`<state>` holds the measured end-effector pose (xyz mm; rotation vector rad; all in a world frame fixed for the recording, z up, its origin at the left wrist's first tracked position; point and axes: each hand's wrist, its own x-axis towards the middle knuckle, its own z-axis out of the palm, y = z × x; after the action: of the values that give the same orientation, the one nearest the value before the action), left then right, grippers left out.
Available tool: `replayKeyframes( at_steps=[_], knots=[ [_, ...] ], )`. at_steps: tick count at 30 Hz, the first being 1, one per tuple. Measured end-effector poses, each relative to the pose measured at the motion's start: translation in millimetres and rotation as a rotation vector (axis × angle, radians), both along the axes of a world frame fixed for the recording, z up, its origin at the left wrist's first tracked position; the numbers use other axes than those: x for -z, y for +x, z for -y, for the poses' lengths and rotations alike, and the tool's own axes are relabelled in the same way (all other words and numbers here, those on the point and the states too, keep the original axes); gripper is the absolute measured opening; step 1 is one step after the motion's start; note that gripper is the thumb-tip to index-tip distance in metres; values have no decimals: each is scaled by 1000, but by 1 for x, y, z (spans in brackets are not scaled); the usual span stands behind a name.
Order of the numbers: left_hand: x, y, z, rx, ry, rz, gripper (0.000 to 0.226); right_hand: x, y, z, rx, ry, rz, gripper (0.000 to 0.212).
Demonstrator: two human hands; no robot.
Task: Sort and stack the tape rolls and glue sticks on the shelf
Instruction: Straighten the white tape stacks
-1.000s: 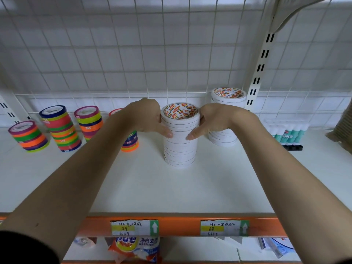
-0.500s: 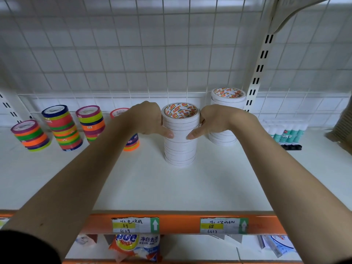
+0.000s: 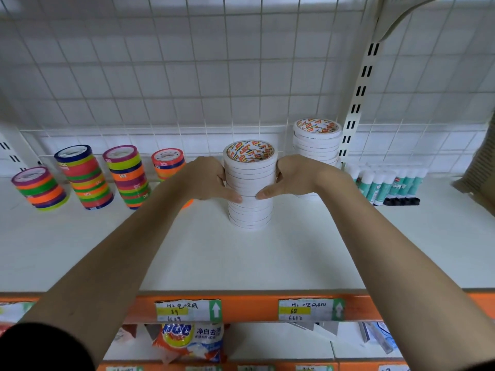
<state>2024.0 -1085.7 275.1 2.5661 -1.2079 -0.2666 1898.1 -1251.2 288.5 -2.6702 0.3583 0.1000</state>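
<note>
A tall stack of white tape rolls (image 3: 250, 212) stands upright in the middle of the white shelf (image 3: 241, 258). My left hand (image 3: 206, 180) grips its left side and my right hand (image 3: 294, 178) grips its right side, thumbs nearly meeting at the front. A second white stack (image 3: 317, 140) stands behind and to the right, against the wire grid. Stacks of coloured tape rolls (image 3: 85, 178) stand in a row at the left. Green-and-white glue sticks (image 3: 385, 183) stand in a row at the right.
A slotted white upright (image 3: 357, 103) rises behind the second stack. The orange shelf edge (image 3: 249, 306) carries handwritten price labels. A snack packet (image 3: 190, 341) lies on the shelf below. A brown object (image 3: 479, 167) sits at the far right.
Both hands keep their hold on the white stack, which has slid slightly back on the shelf. The view has shifted a little to the left.
</note>
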Motion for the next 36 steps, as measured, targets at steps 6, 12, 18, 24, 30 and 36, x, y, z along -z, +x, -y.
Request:
replayKeyframes(
  at_steps=[6, 12, 18, 24, 30, 36],
  knots=[
    [7, -2, -2, -14, -14, 30, 49, 8, -3, -2, -20, 21, 65, 39],
    [15, -6, -5, -12, -39, 37, 50, 15, -3, 0, 19, 42, 85, 34],
    [25, -13, -10, -23, -127, -22, 57, 30, -3, 0, 53, 110, 29, 45],
    [34, -16, -9, 17, -128, -74, 49, 61, -3, -6, 106, 120, -10, 50],
    [42, -13, -9, -15, -141, -160, 47, 67, -8, -13, 156, 200, 55, 40],
    [66, -11, -12, -84, -5, -148, 52, 83, -12, -13, 151, 160, 70, 32]
  ],
)
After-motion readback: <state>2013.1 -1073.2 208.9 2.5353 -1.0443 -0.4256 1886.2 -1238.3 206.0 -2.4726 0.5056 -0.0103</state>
